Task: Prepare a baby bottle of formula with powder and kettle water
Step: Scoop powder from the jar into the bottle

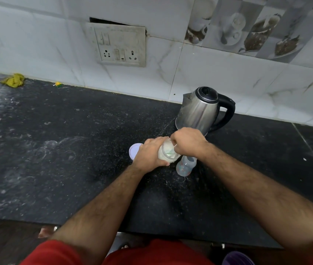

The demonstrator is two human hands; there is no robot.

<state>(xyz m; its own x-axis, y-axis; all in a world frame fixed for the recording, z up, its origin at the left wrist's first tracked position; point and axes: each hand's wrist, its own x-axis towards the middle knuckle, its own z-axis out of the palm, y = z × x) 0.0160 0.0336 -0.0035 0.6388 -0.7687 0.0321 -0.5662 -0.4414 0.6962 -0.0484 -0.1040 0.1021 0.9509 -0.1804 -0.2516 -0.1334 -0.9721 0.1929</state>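
Gripping powder jar [168, 152], left hand [150, 154]; right hand [187, 143] pinching scoop; dusty black counter [56, 150].

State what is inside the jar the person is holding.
The tilted jar in the left hand holds white powder, and a scoop handle runs from the right hand into it. The scoop's bowl is buried, so its fill cannot be seen.

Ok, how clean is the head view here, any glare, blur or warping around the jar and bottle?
Head view: wide-angle bending curves the counter edge and wall tiles; soft glare on the kettle; jar and bottle are small and slightly soft, partly hidden by the left hand and right hand.
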